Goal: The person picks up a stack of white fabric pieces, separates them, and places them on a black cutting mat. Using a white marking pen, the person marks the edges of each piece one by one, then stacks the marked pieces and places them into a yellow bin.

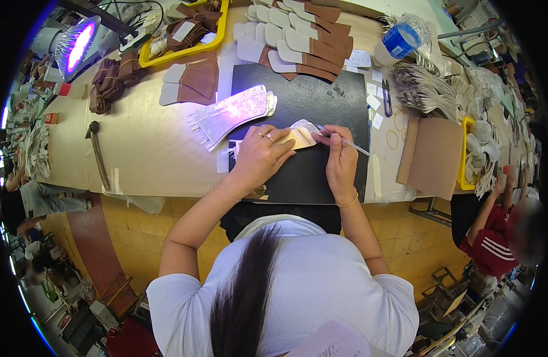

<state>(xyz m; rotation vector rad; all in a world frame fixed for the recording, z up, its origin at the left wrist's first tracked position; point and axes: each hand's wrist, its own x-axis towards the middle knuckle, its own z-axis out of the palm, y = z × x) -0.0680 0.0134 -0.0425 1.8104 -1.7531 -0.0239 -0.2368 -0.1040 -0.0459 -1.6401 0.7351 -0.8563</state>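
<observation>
1. My left hand [259,156] lay flat on a pale cut piece [299,138], fingers together and pressed down on its left end to pin it.
2. The cut piece rested on the black mat [321,98], near the mat's middle, between my two hands.
3. My right hand [341,159] held a thin pen-like tool [352,144], fingers pinched shut around its shaft. Its tip pointed toward the right end of the cut piece; whether the tip touched the piece I could not tell.
4. A gold bracelet [347,203] sat on my right wrist.
5. A glossy stack of shaped pieces [232,113] lay just beyond my left hand, overlapping the mat's left edge and lit violet by the lamp [76,44] at the far left.
6. Brown-and-white pieces [303,35] lay fanned in rows at the far edge of the mat.
7. A yellow tray [144,60] with brown pieces stood to their left.
8. A hammer [98,156] lay on the table [149,149], well apart from my left hand.
9. A plastic bottle [400,40] lay on its side at the far right, and a brown board [431,156] lay right of the mat.
</observation>
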